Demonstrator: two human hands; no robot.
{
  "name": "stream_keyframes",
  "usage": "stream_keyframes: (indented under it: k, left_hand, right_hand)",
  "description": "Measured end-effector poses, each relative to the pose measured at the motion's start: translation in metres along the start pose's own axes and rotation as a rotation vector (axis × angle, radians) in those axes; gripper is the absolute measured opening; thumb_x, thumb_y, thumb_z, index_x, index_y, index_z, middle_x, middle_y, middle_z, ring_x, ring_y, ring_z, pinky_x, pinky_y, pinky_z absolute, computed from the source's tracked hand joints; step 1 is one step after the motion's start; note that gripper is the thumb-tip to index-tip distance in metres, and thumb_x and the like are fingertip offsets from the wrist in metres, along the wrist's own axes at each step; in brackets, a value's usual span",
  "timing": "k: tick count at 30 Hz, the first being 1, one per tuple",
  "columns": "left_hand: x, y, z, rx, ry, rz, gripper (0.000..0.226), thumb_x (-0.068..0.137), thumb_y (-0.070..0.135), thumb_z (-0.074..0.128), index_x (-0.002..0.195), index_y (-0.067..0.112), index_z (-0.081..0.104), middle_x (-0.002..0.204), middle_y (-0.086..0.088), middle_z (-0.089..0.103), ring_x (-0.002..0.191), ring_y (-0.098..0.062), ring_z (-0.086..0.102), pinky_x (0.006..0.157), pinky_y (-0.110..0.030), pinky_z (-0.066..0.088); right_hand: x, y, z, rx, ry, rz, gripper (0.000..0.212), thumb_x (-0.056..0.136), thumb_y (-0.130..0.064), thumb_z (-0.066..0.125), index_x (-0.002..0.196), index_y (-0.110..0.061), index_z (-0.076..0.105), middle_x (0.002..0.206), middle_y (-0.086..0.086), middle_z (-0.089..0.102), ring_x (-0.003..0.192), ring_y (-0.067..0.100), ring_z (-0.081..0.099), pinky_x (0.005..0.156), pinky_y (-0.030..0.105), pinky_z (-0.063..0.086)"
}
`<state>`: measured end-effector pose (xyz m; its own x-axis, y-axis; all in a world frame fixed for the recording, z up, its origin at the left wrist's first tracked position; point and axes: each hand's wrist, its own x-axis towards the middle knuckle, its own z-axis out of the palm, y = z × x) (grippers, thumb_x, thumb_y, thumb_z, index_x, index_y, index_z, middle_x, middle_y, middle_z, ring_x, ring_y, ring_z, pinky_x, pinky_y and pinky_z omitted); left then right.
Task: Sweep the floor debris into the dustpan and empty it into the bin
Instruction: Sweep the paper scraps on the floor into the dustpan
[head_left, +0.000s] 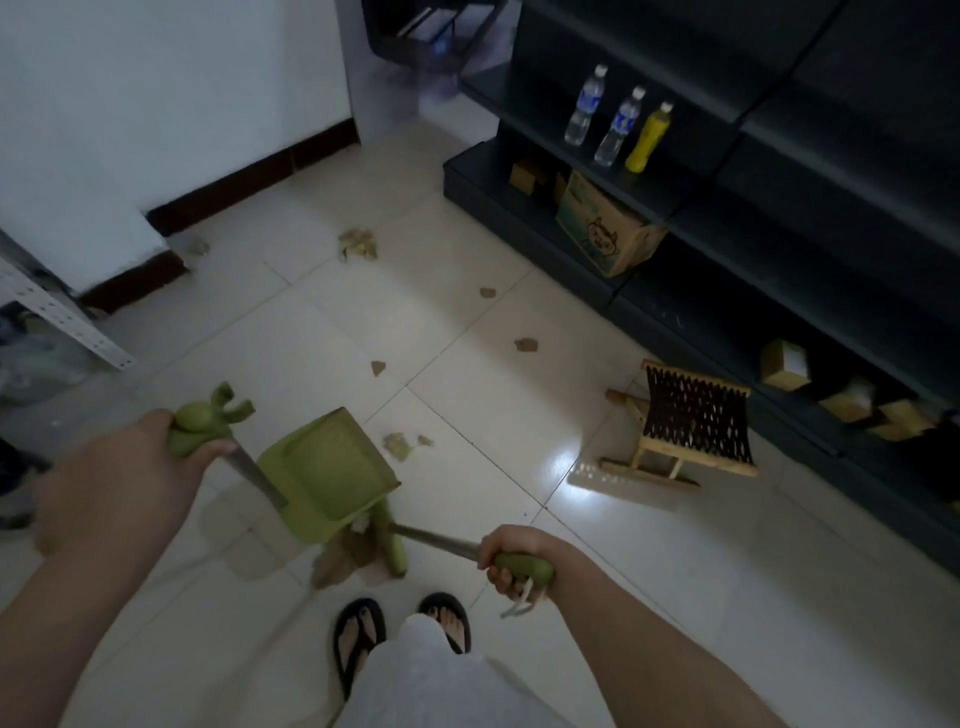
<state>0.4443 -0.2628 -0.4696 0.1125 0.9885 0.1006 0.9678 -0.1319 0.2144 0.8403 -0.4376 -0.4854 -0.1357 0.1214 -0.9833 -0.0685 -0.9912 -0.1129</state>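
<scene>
My left hand (119, 478) grips the green handle of a long-handled dustpan (327, 473), whose green pan rests on the tiled floor in front of my feet. My right hand (511, 558) grips the green handle of a broom (389, 540); its head sits just below the pan's near edge, over some brown debris (345, 561). More scraps lie on the floor: a small clump (402, 444) right of the pan, single pieces (377, 368) (525, 344) (487, 292) farther out, and a bigger pile (358, 244) near the wall. No bin can be made out.
Dark shelving (779, 218) runs along the right, holding three bottles (618, 124) and a cardboard box (605, 228). A small wooden stool (685, 426) lies tipped over beside it. A white wall with dark skirting (234, 182) stands at left, and a metal rack (57, 317) at far left.
</scene>
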Motion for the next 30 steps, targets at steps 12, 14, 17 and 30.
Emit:
stream_keyframes:
  k: [12,14,17,30]
  left_hand:
    - [0.06,0.094,-0.063,-0.046,-0.148,0.033,0.061,0.067,0.089,0.044,0.072,0.028,0.045,0.064,-0.008,0.061,0.056,-0.031,0.061,0.058,-0.043,0.056]
    - [0.053,0.113,-0.068,-0.035,-0.132,0.042,0.055,0.069,0.084,0.046,0.07,0.029,0.044,0.062,-0.008,0.06,0.054,-0.031,0.06,0.055,-0.042,0.056]
    - [0.06,0.123,-0.053,-0.046,-0.181,-0.005,0.059,0.069,0.088,0.042,0.071,0.029,0.043,0.06,-0.004,0.059,0.051,-0.028,0.059,0.054,-0.04,0.056]
    - [0.101,0.275,-0.004,0.141,-0.391,-0.31,0.042,0.087,0.058,0.056,0.082,0.017,0.056,0.06,0.0,0.047,0.063,-0.029,0.057,0.056,-0.03,0.043]
  right_hand:
    - [-0.029,-0.028,-0.05,0.026,0.347,-0.116,0.014,0.082,0.0,0.048,0.07,-0.004,0.043,0.048,0.008,0.043,0.026,0.013,0.041,0.038,0.016,0.034]
    - [-0.03,-0.043,-0.081,0.023,0.404,-0.141,0.012,0.082,0.0,0.048,0.072,-0.004,0.044,0.049,0.008,0.044,0.031,0.013,0.042,0.04,0.019,0.035]
    - [-0.025,-0.077,-0.13,0.073,0.463,-0.207,0.006,0.079,-0.001,0.052,0.076,-0.002,0.047,0.049,0.008,0.049,0.033,0.014,0.046,0.039,0.022,0.039]
    - [0.015,-0.279,-0.304,-0.148,0.563,-0.205,0.019,0.08,-0.006,0.051,0.061,-0.007,0.047,0.03,0.005,0.048,0.024,0.014,0.045,0.043,0.023,0.04]
